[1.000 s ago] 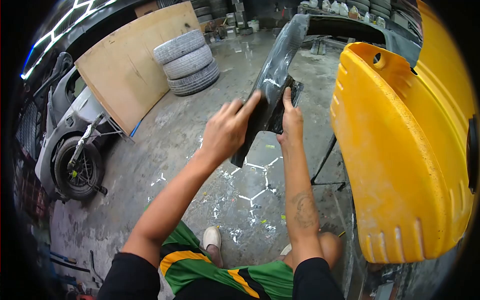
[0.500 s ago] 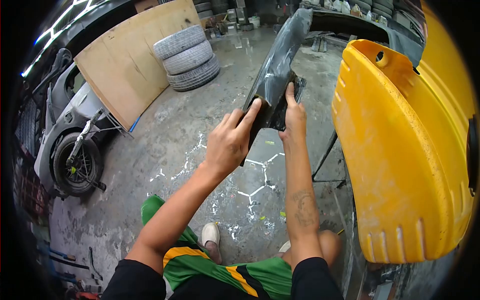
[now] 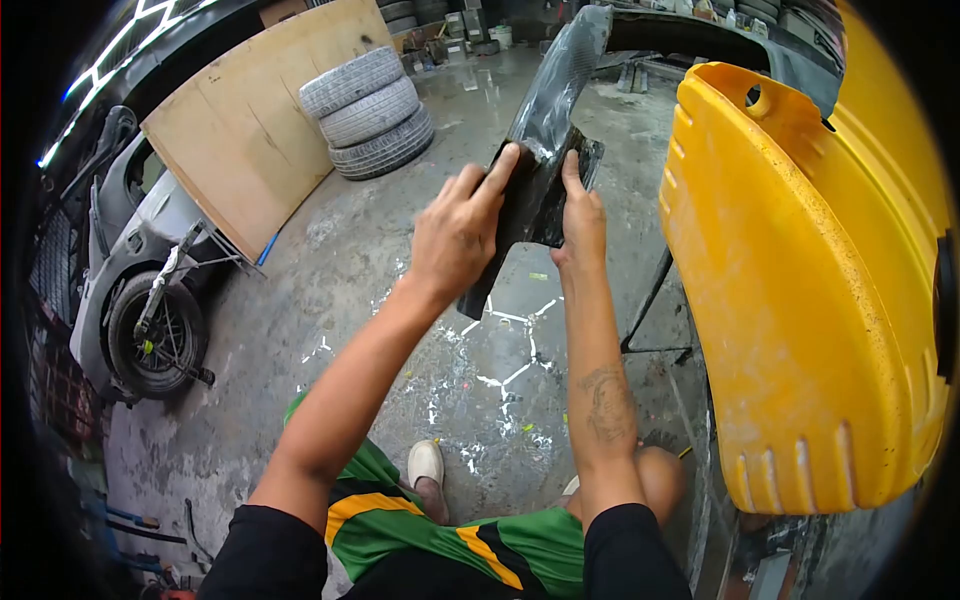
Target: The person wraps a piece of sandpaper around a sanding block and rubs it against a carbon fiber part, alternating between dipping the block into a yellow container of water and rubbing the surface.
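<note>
A long, wet-looking black plastic panel (image 3: 558, 100), wider at its lower part, is held up in front of me at a slant. My right hand (image 3: 583, 215) grips the right edge of that wider part, thumb on the near face. On the left side, my left hand (image 3: 457, 235) presses a small dark pad (image 3: 518, 172) against the panel's face with its fingers stretched along it. What the pad is made of I cannot make out. Greyish smears and shine show on the panel above the fingertips.
A large yellow body part (image 3: 770, 310) stands close on my right, beside a thin dark stand (image 3: 650, 300). Stacked tires (image 3: 370, 115) and a plywood sheet (image 3: 250, 120) are ahead left. A partly stripped car (image 3: 150, 290) is at the left. The concrete floor (image 3: 350, 250) looks damp.
My left hand has slid up along the panel with the pad. The right hand keeps its grip at the same place. The whole view has shifted slightly.
</note>
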The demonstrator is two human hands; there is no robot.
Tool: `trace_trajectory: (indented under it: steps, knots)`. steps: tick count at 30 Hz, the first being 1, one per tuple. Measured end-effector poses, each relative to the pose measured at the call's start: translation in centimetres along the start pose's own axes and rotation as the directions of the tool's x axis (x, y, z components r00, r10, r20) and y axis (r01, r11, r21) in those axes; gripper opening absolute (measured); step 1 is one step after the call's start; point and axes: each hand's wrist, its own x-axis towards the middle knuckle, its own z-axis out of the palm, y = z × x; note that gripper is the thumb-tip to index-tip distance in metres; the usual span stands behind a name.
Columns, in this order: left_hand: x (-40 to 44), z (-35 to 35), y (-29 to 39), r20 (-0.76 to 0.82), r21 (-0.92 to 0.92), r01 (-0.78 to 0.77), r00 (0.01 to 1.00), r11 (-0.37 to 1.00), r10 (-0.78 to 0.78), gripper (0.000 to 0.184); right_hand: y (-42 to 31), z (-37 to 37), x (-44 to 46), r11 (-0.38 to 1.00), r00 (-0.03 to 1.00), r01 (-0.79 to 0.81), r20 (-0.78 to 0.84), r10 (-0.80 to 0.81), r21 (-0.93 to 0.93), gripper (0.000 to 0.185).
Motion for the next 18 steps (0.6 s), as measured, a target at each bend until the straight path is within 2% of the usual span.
trace_trajectory:
  steps: [1, 3, 6, 8, 11, 13, 14, 15, 17, 18]
  knots:
    - [-0.1, -0.1, 0.4, -0.019, -0.021, 0.015, 1.000, 1.000, -0.015, 0.066, -0.9, 0.2, -0.4, 0.998, 0.998, -0.024, -0.054, 0.020, -0.066, 0.077]
    - [-3.0, -0.1, 1.0, -0.004, -0.018, -0.026, 1.000, 0.999, 0.026, 0.066, 0.2, 0.0, 1.2, 0.999, 0.999, 0.035, 0.011, -0.035, -0.001, 0.074]
    - [-0.4, 0.0, -0.7, 0.005, -0.007, -0.079, 0.997, 0.997, 0.079, 0.068, 3.5, -0.9, 4.4, 0.996, 0.996, 0.068, 0.053, -0.071, 0.056, 0.072]
    - [1.6, 0.1, -0.7, -0.046, -0.007, -0.014, 0.999, 1.000, 0.014, 0.068, 1.2, -0.3, 1.6, 0.998, 0.998, 0.056, 0.031, -0.057, 0.030, 0.073]
    - [-2.6, -0.2, 1.0, 0.006, -0.029, 0.033, 0.999, 0.999, -0.033, 0.065, 1.6, -0.5, 2.3, 1.000, 1.000, 0.012, 0.019, -0.012, 0.013, 0.079]
    - [-2.9, -0.5, 0.8, 0.020, -0.018, 0.015, 1.000, 1.000, -0.015, 0.064, 1.6, 0.3, 2.5, 0.992, 0.994, 0.102, 0.033, -0.104, 0.068, 0.082]
    - [-2.2, -0.3, -0.1, 0.020, -0.020, -0.011, 1.000, 1.000, 0.012, 0.065, 1.5, -0.6, 2.2, 0.998, 0.999, 0.045, -0.009, -0.046, -0.034, 0.086]
    - [-0.8, -0.6, -0.9, 0.014, -0.013, -0.038, 0.999, 0.999, 0.038, 0.065, 0.5, -0.1, 1.2, 0.998, 0.999, 0.044, 0.000, -0.044, -0.040, 0.086]
    - [0.1, -0.6, -0.6, 0.010, 0.012, 0.024, 1.000, 1.000, -0.024, 0.065, -0.2, 0.2, 0.1, 1.000, 0.999, -0.014, 0.033, 0.014, -0.011, 0.090]
    - [-0.6, -0.7, -0.1, -0.009, -0.026, 0.038, 0.999, 0.999, -0.038, 0.065, 0.6, -0.3, 1.3, 0.999, 0.995, 0.002, 0.104, -0.005, 0.033, 0.091]
